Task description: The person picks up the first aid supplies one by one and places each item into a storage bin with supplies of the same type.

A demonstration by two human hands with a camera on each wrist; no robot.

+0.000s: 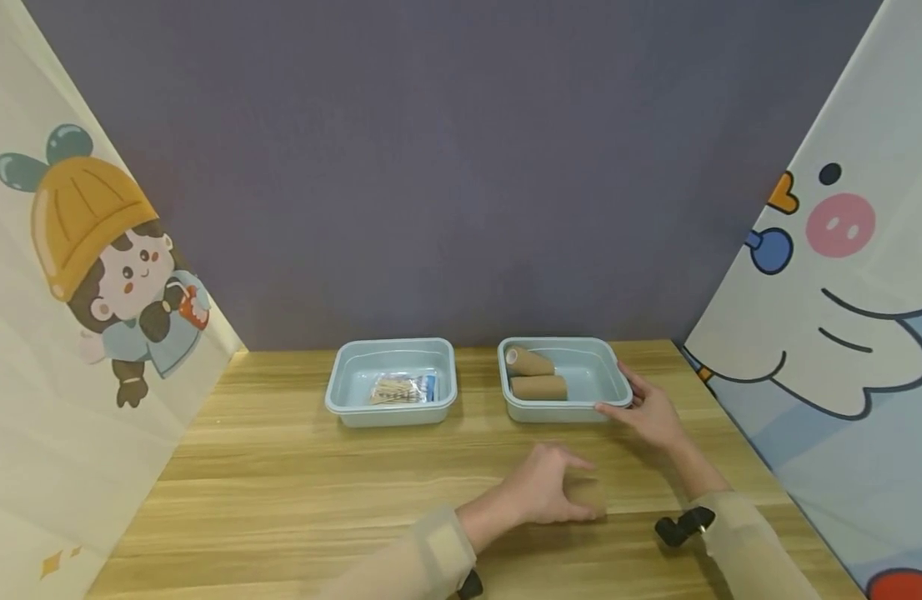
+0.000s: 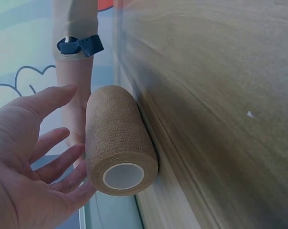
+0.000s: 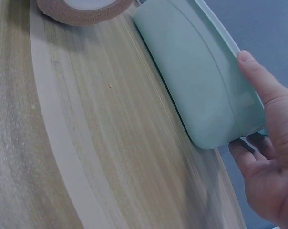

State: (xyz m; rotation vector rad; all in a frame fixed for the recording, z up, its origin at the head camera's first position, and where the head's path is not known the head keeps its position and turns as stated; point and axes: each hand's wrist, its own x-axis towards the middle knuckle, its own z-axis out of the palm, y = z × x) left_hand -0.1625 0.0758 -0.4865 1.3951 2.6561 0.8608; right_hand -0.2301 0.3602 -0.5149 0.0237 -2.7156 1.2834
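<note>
A tan cohesive bandage roll (image 2: 119,136) with a white core lies on its side on the wooden table. Around it, the left hand (image 1: 543,487) spreads its thumb and fingers; a gap shows between thumb and roll in the left wrist view. The right hand (image 1: 648,417) grips the front right corner of a light blue plastic tray (image 1: 599,367). Its thumb (image 3: 258,76) lies at the rim, with other fingers against the tray's outer side. Two more tan bandage rolls (image 1: 539,387) lie in that tray's left part.
Left of it stands a matching light blue tray (image 1: 343,387), holding a clear packet of thin sticks (image 1: 403,388) with a blue label. A dark grey wall (image 1: 461,183) rises behind the wooden table (image 1: 281,492). Cartoon-printed panels (image 1: 844,350) flank both sides.
</note>
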